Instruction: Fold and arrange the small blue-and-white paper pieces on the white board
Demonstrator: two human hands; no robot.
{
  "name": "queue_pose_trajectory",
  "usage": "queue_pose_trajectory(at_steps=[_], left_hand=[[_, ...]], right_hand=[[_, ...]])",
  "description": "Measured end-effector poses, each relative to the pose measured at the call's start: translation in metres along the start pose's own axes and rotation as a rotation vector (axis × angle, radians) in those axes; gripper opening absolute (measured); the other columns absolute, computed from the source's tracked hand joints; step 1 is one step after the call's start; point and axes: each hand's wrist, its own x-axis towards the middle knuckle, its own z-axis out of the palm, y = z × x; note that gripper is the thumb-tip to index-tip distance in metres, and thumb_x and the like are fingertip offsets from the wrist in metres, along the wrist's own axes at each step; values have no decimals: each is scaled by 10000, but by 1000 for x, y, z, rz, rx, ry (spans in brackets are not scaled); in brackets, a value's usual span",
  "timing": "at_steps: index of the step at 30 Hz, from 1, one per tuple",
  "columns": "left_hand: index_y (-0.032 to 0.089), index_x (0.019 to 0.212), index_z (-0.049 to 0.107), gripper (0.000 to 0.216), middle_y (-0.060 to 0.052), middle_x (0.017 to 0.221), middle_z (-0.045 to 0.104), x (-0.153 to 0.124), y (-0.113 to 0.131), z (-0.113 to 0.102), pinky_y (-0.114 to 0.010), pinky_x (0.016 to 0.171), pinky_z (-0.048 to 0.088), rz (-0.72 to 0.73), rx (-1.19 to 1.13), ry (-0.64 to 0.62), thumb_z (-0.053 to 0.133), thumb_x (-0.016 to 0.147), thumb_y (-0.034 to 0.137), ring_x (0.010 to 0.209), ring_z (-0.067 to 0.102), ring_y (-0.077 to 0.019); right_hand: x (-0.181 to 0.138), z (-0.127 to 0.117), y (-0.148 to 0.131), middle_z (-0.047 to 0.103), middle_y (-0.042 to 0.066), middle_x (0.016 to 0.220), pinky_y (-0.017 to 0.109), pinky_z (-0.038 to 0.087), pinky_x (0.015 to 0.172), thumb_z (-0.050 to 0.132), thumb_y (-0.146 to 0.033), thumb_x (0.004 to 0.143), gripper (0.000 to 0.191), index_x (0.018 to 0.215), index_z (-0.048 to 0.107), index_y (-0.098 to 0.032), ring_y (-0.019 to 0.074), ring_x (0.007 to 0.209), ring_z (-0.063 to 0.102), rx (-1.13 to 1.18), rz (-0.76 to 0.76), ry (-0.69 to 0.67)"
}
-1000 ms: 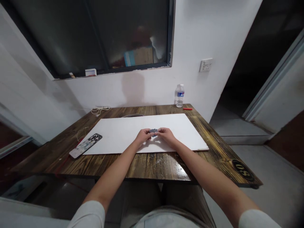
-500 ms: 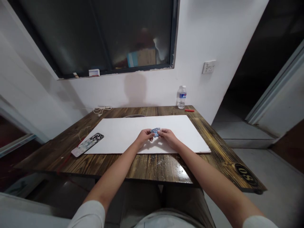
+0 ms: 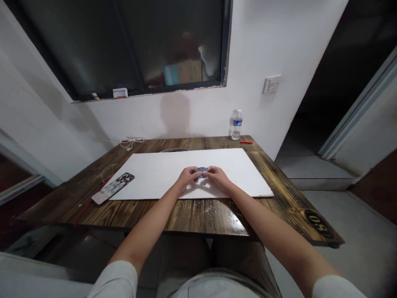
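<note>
My left hand (image 3: 187,176) and my right hand (image 3: 218,176) meet over the middle of a white board (image 3: 155,176) that lies on a dark wooden table (image 3: 139,213). Between their fingertips both hands pinch a small blue-patterned piece (image 3: 200,170), held just above the board. The fingers of each hand are curled in on it. What the piece is I cannot make out at this size.
A phone (image 3: 113,188) in a patterned case lies at the board's left edge. A water bottle (image 3: 235,124) and a red pen (image 3: 246,142) stand at the table's back right corner, a white cable (image 3: 132,142) at the back left. A round "08" badge (image 3: 318,217) marks the near right corner.
The small blue piece was tipped up between the fingers half a second ago and now sits lower and flatter. Both hands stay together at the same spot.
</note>
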Motion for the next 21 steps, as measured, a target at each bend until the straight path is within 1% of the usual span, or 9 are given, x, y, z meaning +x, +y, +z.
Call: queue_pose_trajectory(at_steps=[5, 10, 14, 17, 18, 21], left_hand=[[122, 756, 666, 385, 13, 549, 558, 1, -3, 0, -234, 527, 345, -15, 32, 13, 715, 714, 502, 510, 475, -103], [130, 716, 641, 355, 21, 526, 548, 3, -5, 0, -236, 523, 343, -28, 4, 70, 727, 687, 474, 501, 478, -103], [128, 730, 634, 340, 26, 537, 541, 6, -6, -2, -234, 503, 322, -19, -55, 133, 726, 677, 451, 479, 452, -90], [129, 727, 627, 345, 31, 521, 526, 9, -6, -4, -235, 494, 305, 1, -77, 157, 726, 658, 452, 464, 430, -84], [130, 722, 623, 345, 33, 513, 521, 9, -7, -5, -236, 494, 298, 2, -72, 165, 725, 655, 452, 463, 424, -84], [136, 703, 613, 340, 36, 491, 507, 10, -8, -6, -237, 495, 275, -6, -36, 177, 713, 659, 458, 464, 405, -83]], right_hand=[[-1, 1, -2, 572, -32, 556, 244, 324, 535, 816, -495, 578, 410, 624, 558, -179, 106, 527, 468, -65, -7, 33], [3, -3, 1, 609, -9, 593, 259, 370, 589, 744, -501, 657, 349, 632, 625, -174, 125, 568, 513, -176, -67, 58], [12, -16, 0, 633, 4, 606, 273, 408, 623, 703, -465, 695, 293, 654, 659, -178, 148, 602, 562, -311, -103, 131], [18, -32, -5, 686, 23, 686, 278, 430, 635, 725, -353, 691, 195, 763, 669, -180, 168, 645, 609, -400, -49, 211], [18, -38, -7, 693, 23, 699, 278, 429, 642, 738, -303, 683, 186, 807, 666, -185, 174, 665, 621, -468, -27, 250], [15, -50, -13, 704, 24, 756, 287, 403, 682, 737, -219, 707, 208, 900, 662, -206, 184, 733, 621, -807, -42, 296]])
